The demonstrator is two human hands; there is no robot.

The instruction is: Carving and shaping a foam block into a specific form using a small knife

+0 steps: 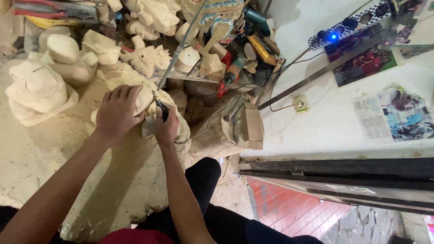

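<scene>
My left hand (pixel 116 115) lies palm-down over a pale wooden carving (pixel 145 97), fingers curled on its top. Just to its right, my right hand (pixel 166 126) is closed around a slim black rotary carving tool (pixel 162 108) whose tip touches the carving. A grey flexible shaft (pixel 178 52) runs up and away from the tool. The carving rests on a big pale dusty block (pixel 131 171) in front of my knees.
Several unfinished pale wood carvings (pixel 40 90) lie at the left and back. Tools and a painted figure (pixel 235 68) are heaped at the top centre. A white wall (pixel 325 117) with posters, a socket and cables is at the right; a metal door frame (pixel 334 180) lies below it.
</scene>
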